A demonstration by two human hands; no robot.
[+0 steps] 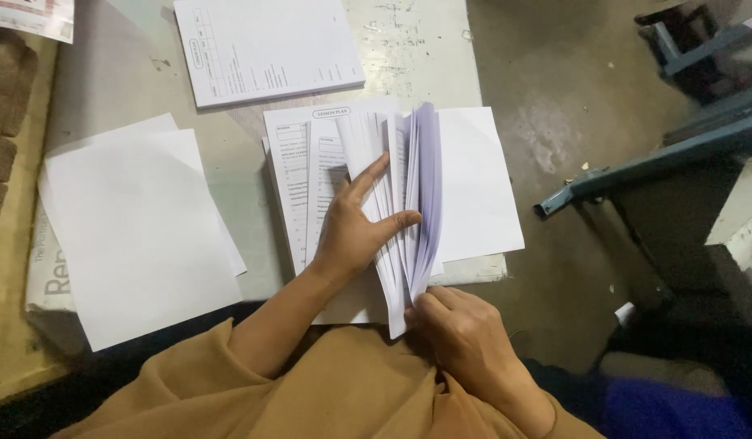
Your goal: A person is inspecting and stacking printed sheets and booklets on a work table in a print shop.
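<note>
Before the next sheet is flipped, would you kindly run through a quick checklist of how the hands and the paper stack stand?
1. Left hand flat on the turned pages, fingers spread: ok.
2. Right hand pinching the near edge of the paper stack: ok.
3. Fanned sheets standing apart, not clumped: ok.
4. Stack fully on the table: not ok, the near end overhangs the edge.
5. Blank sheets on the left apart from the stack: ok.
6. Single sheet isolated under the right thumb: cannot tell.

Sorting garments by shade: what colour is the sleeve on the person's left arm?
Mustard brown sleeve, plain with no pattern; the head view shows it.
</note>
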